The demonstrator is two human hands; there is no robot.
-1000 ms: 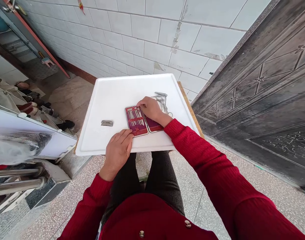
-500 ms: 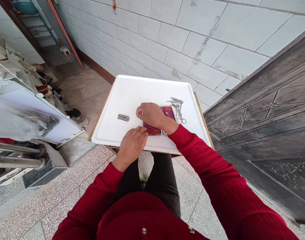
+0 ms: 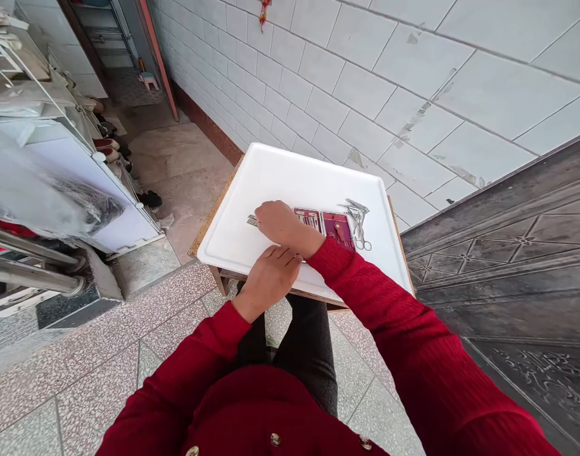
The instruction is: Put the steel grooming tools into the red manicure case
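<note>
An open manicure case (image 3: 336, 227) with a dark red lining lies on the white tray, and small metal tools (image 3: 308, 218) fill its left half. My right hand (image 3: 277, 221) is curled downward left of the case, beside the metal nail clippers (image 3: 252, 220), partly covering them. Its fingertips are hidden, so what it holds does not show. Below the right wrist, my left hand (image 3: 272, 277) rests with fingers stretched out near the case's lower left edge. Scissors (image 3: 361, 240) and other slim silver tools (image 3: 356, 208) lie right of the case.
The white tray (image 3: 313, 168) sits on a small wooden table (image 3: 218, 278). A tiled wall (image 3: 318, 114) rises behind it, and a dark carved door (image 3: 508, 253) stands at the right. On the left is a shoe rack (image 3: 109, 152) with a plastic-covered white panel (image 3: 85, 196).
My right hand has moved left from over the case to the nail clippers, uncovering the tools in the left half. My left hand stays near the case's edge. The view has shifted.
</note>
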